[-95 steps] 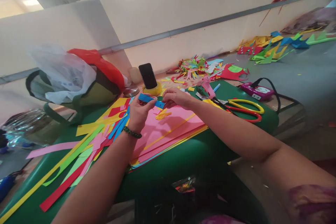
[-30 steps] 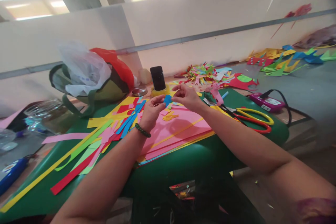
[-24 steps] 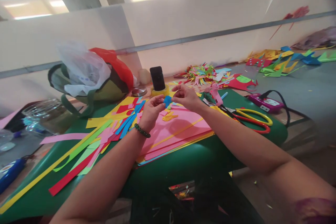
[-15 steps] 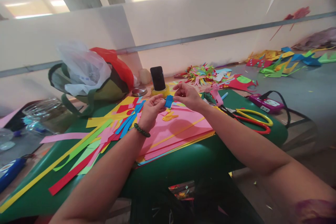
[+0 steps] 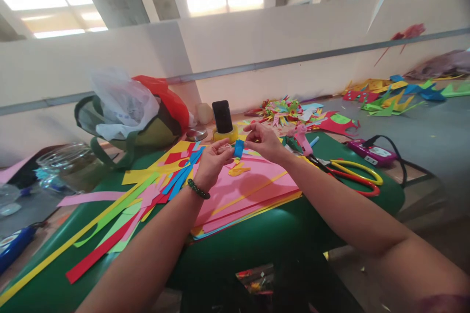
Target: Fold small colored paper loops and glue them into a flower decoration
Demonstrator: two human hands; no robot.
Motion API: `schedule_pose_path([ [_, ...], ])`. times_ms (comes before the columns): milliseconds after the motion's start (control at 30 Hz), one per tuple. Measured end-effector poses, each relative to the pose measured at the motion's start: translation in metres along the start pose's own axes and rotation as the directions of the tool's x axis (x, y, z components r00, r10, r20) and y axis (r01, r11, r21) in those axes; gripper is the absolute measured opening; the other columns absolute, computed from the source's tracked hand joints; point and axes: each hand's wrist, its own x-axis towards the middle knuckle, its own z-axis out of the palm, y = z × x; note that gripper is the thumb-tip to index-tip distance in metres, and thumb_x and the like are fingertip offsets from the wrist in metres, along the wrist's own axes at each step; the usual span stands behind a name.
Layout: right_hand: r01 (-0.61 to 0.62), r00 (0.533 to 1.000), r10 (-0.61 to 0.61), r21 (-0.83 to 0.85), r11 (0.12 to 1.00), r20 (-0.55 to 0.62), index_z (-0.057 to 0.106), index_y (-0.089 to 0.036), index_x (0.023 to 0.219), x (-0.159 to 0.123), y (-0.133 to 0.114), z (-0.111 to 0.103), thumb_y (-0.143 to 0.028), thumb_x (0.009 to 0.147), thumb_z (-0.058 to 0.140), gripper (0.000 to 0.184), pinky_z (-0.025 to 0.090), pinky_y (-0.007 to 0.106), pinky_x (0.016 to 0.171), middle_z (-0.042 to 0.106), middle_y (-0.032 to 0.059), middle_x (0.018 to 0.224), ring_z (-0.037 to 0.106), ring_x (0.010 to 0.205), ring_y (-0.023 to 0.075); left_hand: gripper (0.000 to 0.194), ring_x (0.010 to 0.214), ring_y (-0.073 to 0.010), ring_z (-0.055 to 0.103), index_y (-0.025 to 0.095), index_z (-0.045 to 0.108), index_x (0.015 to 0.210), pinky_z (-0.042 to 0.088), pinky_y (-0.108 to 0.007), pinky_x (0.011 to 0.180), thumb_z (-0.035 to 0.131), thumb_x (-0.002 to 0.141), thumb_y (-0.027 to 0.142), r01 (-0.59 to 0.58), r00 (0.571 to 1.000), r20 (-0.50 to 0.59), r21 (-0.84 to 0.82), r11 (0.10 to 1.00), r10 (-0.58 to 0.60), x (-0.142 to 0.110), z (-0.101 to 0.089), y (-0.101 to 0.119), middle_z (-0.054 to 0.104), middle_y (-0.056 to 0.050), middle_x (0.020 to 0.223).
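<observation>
A small folded piece of blue paper (image 5: 238, 148) is pinched in my left hand (image 5: 216, 159), which wears a dark beaded bracelet. On its other side, the thumb of my right hand (image 5: 265, 143) reaches the paper's edge, its fingers curled above; whether it grips the paper I cannot tell. Below both hands lies a stack of pink paper sheets (image 5: 253, 190) with yellow paper scraps (image 5: 239, 170) on top. Blue paper strips (image 5: 185, 172) lie left of my left hand. Nearest my right forearm are scissors (image 5: 354, 173) with red and yellow handles.
A phone (image 5: 222, 116) stands on a yellow tape roll (image 5: 225, 134) behind my hands. To the right are a pink glue gun (image 5: 301, 141) and a purple power strip (image 5: 372, 152). A bag (image 5: 154, 129) sits back left. Cut paper pieces (image 5: 282, 109) lie by the wall.
The view has tilted up slightly. The blue paper has turned a little between my hands and appears narrower; both hands stay close around it.
</observation>
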Motion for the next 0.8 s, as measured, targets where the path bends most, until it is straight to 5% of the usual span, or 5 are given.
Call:
schedule_pose_path([
  [800, 0.095, 0.981, -0.095, 0.009, 0.995, 0.166, 0.053, -0.02, 0.098, -0.0047, -0.0051, -0.0067, -0.025, 0.072, 0.069, 0.031, 0.049, 0.027, 0.068, 0.059, -0.0016, 0.076, 0.059, 0.07, 0.0123, 0.052, 0.055, -0.0097, 0.06, 0.012, 0.061, 0.101, 0.047, -0.024, 0.059, 0.082, 0.054, 0.02, 0.03, 0.999, -0.041, 0.031, 0.999, -0.029, 0.0043, -0.0027, 0.001, 0.067, 0.002, 0.065],
])
